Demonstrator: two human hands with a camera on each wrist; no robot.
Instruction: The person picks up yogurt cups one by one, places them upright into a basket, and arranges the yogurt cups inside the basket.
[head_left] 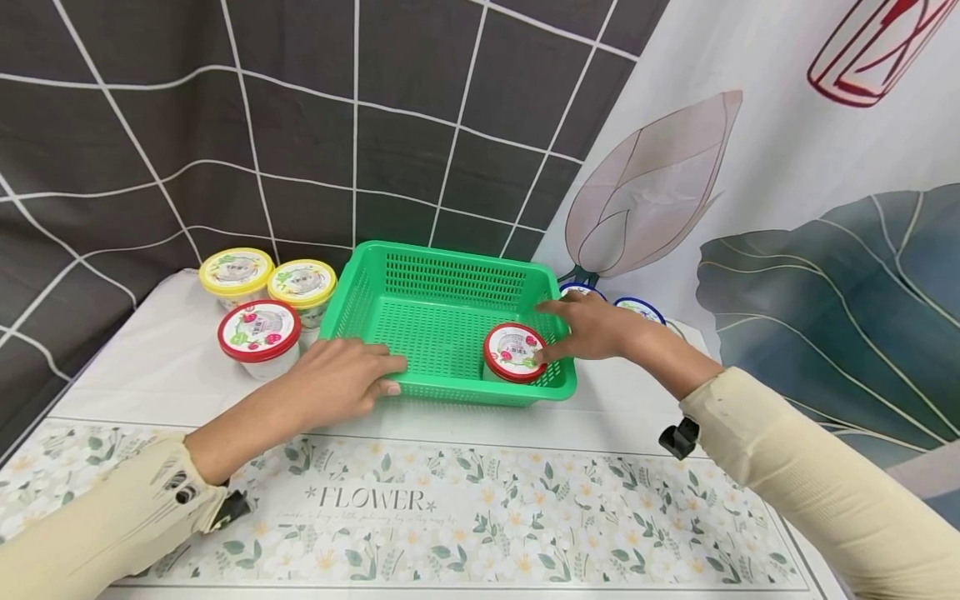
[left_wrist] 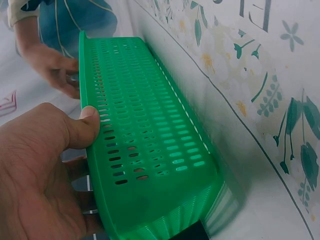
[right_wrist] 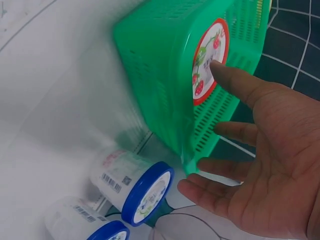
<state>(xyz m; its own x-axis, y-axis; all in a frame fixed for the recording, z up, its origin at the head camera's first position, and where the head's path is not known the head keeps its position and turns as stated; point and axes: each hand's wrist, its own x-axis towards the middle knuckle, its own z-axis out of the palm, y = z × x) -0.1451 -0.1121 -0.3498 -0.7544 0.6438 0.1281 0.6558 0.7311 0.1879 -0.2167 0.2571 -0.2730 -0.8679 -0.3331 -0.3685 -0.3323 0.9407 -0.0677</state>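
A green plastic basket (head_left: 450, 393) with slotted walls stands on the table. My left hand (head_left: 341, 375) grips its near rim at the left, the thumb (left_wrist: 89, 122) outside and the fingers behind the wall. A red-lidded tub (head_left: 515, 352) sits upright in the basket's near right corner. Over the basket's right end hangs my right hand (head_left: 592, 325), fingers spread apart. Its thumb (right_wrist: 235, 80) is over the tub's lid; whether it touches cannot be told. Two blue-lidded tubs (right_wrist: 132, 185) stand outside the basket, close to the right fingers, partly hidden in the head view.
Left of the basket stand two yellow-lidded tubs (head_left: 302, 282) and another red-lidded tub (head_left: 259, 340). A floral mat (head_left: 420, 517) lies along the table's front. Behind hang a dark grid-patterned cloth (head_left: 300, 125) and a white cloth with leaf prints (head_left: 787, 183).
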